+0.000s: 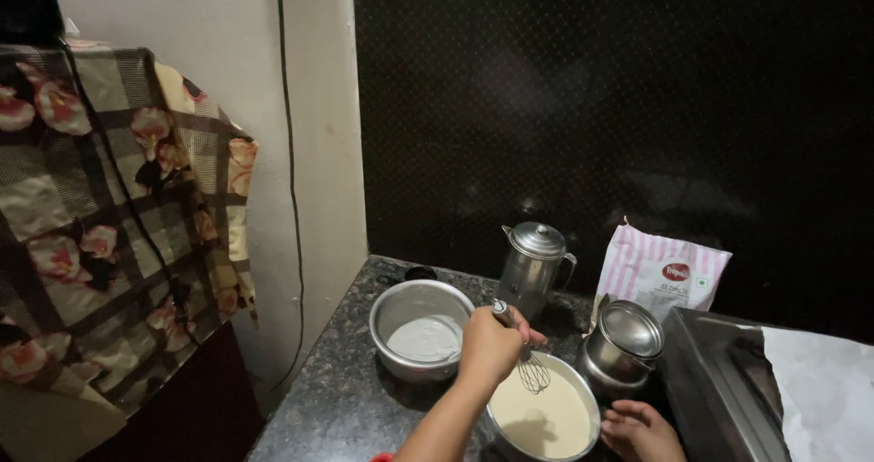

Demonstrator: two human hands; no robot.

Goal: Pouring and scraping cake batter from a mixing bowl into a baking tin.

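My left hand (490,345) is shut on the handle of a wire whisk (533,372). The whisk's wires dip into pale cream batter (546,421) inside a round steel bowl (594,400) at the near edge of the dark granite counter (341,398). My right hand (639,431) holds the bowl's right rim, fingers curled against it. A wider steel pot (383,314) with a little white liquid at its bottom stands just left of the whisking hand.
Behind the bowl are a lidded steel jug (534,266), a short lidded steel canister (625,344) and a pink striped bag (661,275). A steel basin (715,385) with white paper (819,380) lies at right. A flowered cloth (109,225) hangs at left by a black cable (292,198).
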